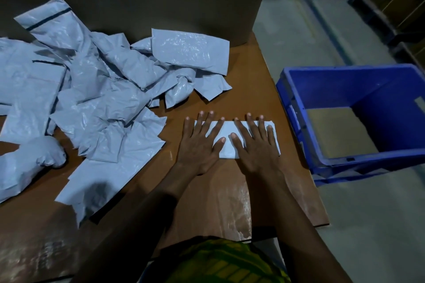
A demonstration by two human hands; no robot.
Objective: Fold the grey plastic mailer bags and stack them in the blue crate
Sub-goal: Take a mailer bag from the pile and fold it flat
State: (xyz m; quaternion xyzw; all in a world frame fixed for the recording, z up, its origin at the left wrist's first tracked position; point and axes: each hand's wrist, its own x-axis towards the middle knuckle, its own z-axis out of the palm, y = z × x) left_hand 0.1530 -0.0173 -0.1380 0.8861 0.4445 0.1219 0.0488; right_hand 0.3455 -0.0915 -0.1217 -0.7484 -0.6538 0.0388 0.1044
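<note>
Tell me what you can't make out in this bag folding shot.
Head view:
Folded mailer: left hand and right hand lie flat over it, hiding its folds.
Blue crate: the frame's right edge cuts it off.
Loose bag pile: cut off at the left edge, overlapping, so uncountable.

- We see the left hand (pixel 199 145) and right hand (pixel 255 145) pressing flat on a folded mailer bag (pixel 226 146) on the desk (pixel 207 190).
- Crumpled mailer bags (pixel 99 89) lie left; the blue crate (pixel 358 119) stands right.
</note>
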